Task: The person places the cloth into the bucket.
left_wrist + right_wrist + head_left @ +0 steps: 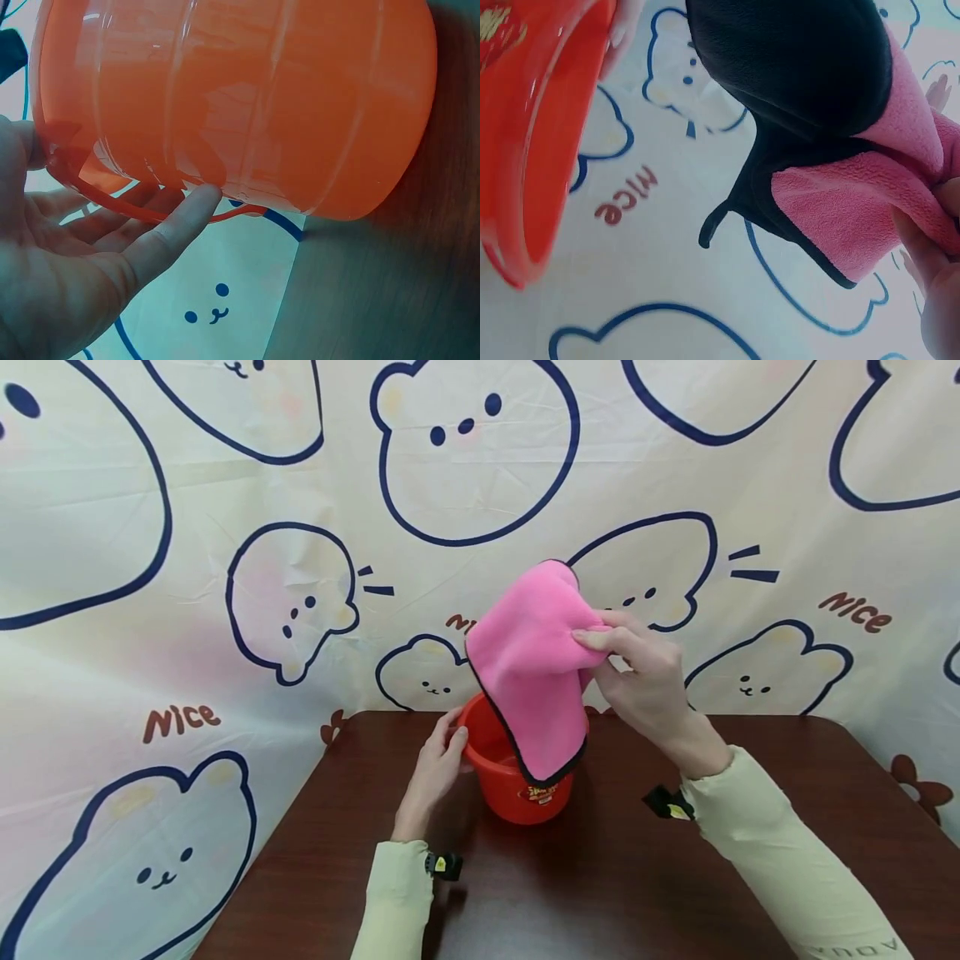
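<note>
A pink cleaning cloth (525,652) with black edging hangs from my right hand (645,681), pinched between thumb and fingers above the bucket. In the right wrist view the cloth (832,214) shows a dark reverse side and a small hanging loop (714,225). Its lower corner covers part of the mouth of the red plastic bucket (521,802), which stands upright on the table. My left hand (433,768) holds the bucket's left rim. The left wrist view shows that hand (82,262) around the rim and handle (127,208), one finger against the bucket's side.
The dark brown wooden table (330,860) extends to both sides of the bucket. A pale curtain (300,485) with bear drawings and "Nice" lettering hangs behind it and at the sides.
</note>
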Available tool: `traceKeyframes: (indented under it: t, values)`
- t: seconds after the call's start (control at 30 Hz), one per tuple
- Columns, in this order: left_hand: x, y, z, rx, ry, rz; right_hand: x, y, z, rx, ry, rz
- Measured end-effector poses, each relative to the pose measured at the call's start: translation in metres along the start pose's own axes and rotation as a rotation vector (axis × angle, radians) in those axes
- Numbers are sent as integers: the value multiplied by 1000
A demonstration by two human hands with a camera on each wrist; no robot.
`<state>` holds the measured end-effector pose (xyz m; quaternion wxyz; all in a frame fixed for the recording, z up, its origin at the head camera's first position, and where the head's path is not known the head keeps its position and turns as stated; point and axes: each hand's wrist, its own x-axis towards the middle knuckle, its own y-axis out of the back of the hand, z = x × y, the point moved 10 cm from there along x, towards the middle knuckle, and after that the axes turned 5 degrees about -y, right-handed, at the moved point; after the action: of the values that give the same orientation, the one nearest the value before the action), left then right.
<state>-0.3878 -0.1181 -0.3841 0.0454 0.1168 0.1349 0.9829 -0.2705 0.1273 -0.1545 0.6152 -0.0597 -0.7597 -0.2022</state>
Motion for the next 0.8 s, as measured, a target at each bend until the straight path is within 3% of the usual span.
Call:
traceKeyframes:
  t: [0.2, 0.33, 0.6, 0.8]
  values:
    - [-5, 1, 14, 1, -19, -6, -8, -25, -8, 19, 39, -49]
    - [2, 2, 1, 17, -49, 41, -17, -43, -5, 28, 42, -108]
    - [2, 4, -5, 116, -24, 59, -42, -74, 22, 18, -72, -260]
    - [2, 9, -2, 214, -58, 78, -62, -94, 45, -138, -213, -505]
